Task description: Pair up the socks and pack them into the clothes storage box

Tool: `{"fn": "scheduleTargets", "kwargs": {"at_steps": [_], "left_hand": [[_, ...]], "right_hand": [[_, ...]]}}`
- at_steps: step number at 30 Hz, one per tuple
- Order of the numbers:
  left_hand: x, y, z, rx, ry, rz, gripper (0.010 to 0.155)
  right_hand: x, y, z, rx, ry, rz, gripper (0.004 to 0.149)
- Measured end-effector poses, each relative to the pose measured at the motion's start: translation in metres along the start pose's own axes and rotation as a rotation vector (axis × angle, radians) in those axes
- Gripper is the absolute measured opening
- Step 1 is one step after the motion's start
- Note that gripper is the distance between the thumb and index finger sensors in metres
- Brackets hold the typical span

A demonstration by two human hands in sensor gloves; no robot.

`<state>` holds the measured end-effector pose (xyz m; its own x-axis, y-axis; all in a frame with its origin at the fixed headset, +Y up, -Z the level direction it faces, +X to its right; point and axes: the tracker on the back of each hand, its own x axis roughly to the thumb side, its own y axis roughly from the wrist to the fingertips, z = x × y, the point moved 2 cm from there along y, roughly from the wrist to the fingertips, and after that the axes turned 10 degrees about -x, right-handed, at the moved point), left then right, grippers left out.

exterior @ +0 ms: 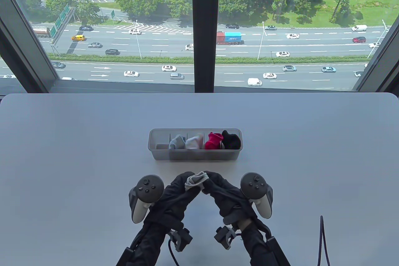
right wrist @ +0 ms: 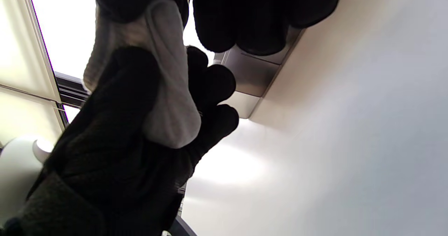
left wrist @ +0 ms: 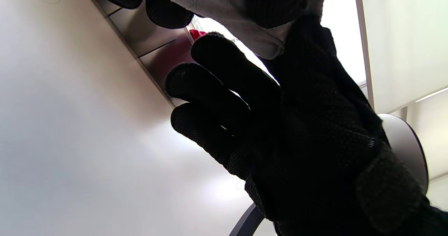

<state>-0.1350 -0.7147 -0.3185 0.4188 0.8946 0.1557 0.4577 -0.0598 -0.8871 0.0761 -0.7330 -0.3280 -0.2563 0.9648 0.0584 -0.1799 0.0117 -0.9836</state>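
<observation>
Both hands meet above the table [exterior: 78,153], just in front of the storage box [exterior: 194,155]. The left hand [exterior: 174,194] and right hand [exterior: 226,195] each pinch the grey sock [exterior: 196,180] between thumb and fingers. Inside the box sit a light blue sock [exterior: 176,142], a white sock [exterior: 193,143], a red sock [exterior: 213,141] and a black sock [exterior: 231,140], each in its own compartment; the leftmost compartment holds none.
</observation>
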Motion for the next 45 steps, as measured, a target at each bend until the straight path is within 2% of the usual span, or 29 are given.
{"fn": "scheduleTargets", "kwargs": {"at_steps": [2, 3, 5, 8, 10, 12, 14, 15, 16, 17, 18, 19, 20, 22, 26, 28, 30, 32, 35, 36, 37, 38, 40, 41, 42, 44, 45], "left_hand": [[0.0, 0.0, -0.001, -0.036, 0.047, 0.021, 0.049], [0.0, 0.0, -0.002, -0.072, 0.052, 0.017, 0.048], [-0.001, 0.002, -0.005, -0.178, 0.068, 0.052, 0.046], [-0.001, 0.005, -0.01, -0.273, 0.116, 0.113, 0.045], [-0.001, 0.004, -0.009, -0.23, 0.16, 0.113, 0.045], [0.0, 0.0, -0.006, -0.064, 0.157, 0.068, 0.047], [0.0, -0.002, -0.002, -0.014, 0.155, 0.081, 0.049], [0.0, -0.003, -0.002, -0.023, 0.147, 0.085, 0.05], [0.001, -0.003, -0.001, -0.026, 0.131, 0.064, 0.05], [0.003, -0.003, -0.002, -0.008, 0.128, 0.056, 0.048], [0.003, -0.004, -0.001, 0.014, 0.16, 0.077, 0.047], [0.006, -0.005, 0.001, 0.061, 0.143, 0.044, 0.046], [0.007, -0.006, 0.003, 0.108, 0.116, 0.029, 0.047], [0.008, -0.008, 0.007, 0.132, 0.074, 0.001, 0.046], [0.002, -0.008, 0.005, 0.078, 0.036, -0.019, 0.042], [0.001, -0.008, 0.007, 0.093, -0.044, -0.027, 0.046], [-0.002, -0.008, 0.009, 0.105, -0.117, -0.025, 0.045], [-0.002, -0.008, 0.012, 0.105, -0.102, -0.008, 0.041], [0.0, -0.016, 0.029, 0.271, -0.156, -0.046, 0.039], [0.0, -0.018, 0.034, 0.283, -0.147, -0.057, 0.039], [-0.001, -0.018, 0.034, 0.234, -0.103, -0.053, 0.04], [-0.002, -0.017, 0.032, 0.184, -0.068, -0.048, 0.051], [-0.008, -0.009, 0.019, -0.037, 0.016, 0.035, 0.069], [-0.012, -0.003, 0.007, -0.204, 0.058, 0.115, 0.074], [-0.013, -0.001, 0.001, -0.254, 0.086, 0.146, 0.069], [-0.009, 0.003, 0.001, -0.076, 0.093, 0.038, 0.052], [-0.006, 0.003, 0.002, -0.039, 0.066, 0.025, 0.049]], "right_hand": [[0.004, 0.0, -0.002, -0.044, -0.058, -0.03, 0.051], [0.005, 0.0, -0.004, -0.053, -0.112, -0.055, 0.046], [0.004, -0.001, -0.007, -0.043, -0.155, -0.077, 0.042], [0.003, -0.001, -0.005, -0.009, -0.188, -0.095, 0.04], [0.002, -0.001, -0.002, 0.015, -0.147, -0.072, 0.04], [0.0, 0.0, -0.003, -0.009, -0.065, -0.035, 0.042], [0.0, 0.0, -0.003, 0.02, -0.016, -0.008, 0.074], [-0.002, 0.001, -0.002, 0.052, -0.041, 0.009, 0.081], [-0.006, 0.0, 0.003, 0.131, -0.115, 0.032, 0.079], [-0.006, 0.001, 0.004, 0.159, -0.153, 0.016, 0.071], [-0.005, 0.002, 0.005, 0.146, -0.177, -0.012, 0.058], [0.0, 0.002, 0.006, 0.079, -0.188, -0.016, 0.05], [0.001, 0.002, 0.006, 0.079, -0.186, -0.026, 0.048], [0.0, 0.002, 0.005, 0.12, -0.139, -0.026, 0.046], [-0.003, 0.001, 0.002, 0.119, -0.106, -0.032, 0.043], [-0.004, 0.001, 0.004, 0.136, -0.084, -0.025, 0.042], [-0.003, 0.002, 0.004, 0.144, -0.068, -0.024, 0.041], [-0.003, 0.002, 0.004, 0.132, -0.113, -0.022, 0.041], [-0.009, 0.002, -0.003, 0.106, -0.268, -0.025, 0.04], [-0.011, 0.002, -0.008, 0.067, -0.272, -0.018, 0.041], [-0.012, 0.002, -0.011, 0.031, -0.247, -0.008, 0.041], [-0.011, 0.002, -0.012, 0.007, -0.223, -0.002, 0.041], [-0.011, 0.002, -0.015, -0.041, -0.188, 0.007, 0.042], [-0.011, 0.002, -0.016, -0.061, -0.183, 0.007, 0.042], [-0.011, 0.002, -0.017, -0.071, -0.173, 0.008, 0.042], [-0.013, 0.001, -0.019, -0.074, -0.161, 0.022, 0.042], [-0.014, 0.001, -0.02, -0.079, -0.161, 0.023, 0.043]]}}
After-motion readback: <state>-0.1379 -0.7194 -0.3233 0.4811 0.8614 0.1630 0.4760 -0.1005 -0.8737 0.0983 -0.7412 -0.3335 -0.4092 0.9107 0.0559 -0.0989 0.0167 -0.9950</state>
